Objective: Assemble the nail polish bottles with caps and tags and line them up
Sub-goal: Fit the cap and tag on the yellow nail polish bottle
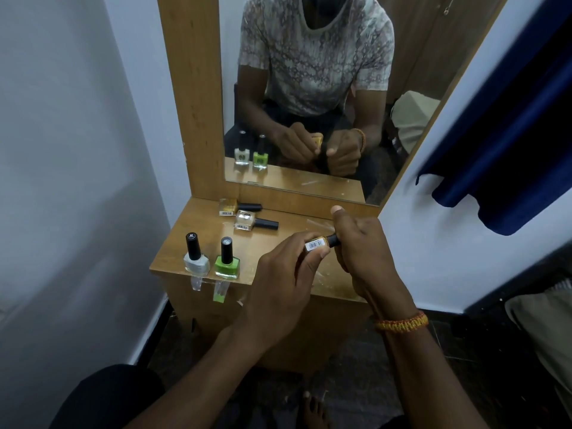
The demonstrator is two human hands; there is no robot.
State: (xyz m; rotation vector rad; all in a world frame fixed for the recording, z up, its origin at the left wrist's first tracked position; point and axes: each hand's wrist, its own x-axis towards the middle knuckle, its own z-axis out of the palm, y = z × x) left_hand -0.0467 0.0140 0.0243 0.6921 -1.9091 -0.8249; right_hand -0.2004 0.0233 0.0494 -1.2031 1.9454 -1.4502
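Fingers hide most of the amber bottle [318,243]; only its barcode base and black cap [332,240] show. The left hand [283,274] grips the bottle's body and the right hand [360,249] curls around the cap, above the counter [173,258]. A white bottle [196,258] and green bottle [227,264] stand at its front edge.

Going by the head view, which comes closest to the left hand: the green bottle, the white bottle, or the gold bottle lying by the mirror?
From the left hand:
1. Green bottle, standing just left.
2. White bottle, standing farther left.
3. Gold bottle, lying at the back.
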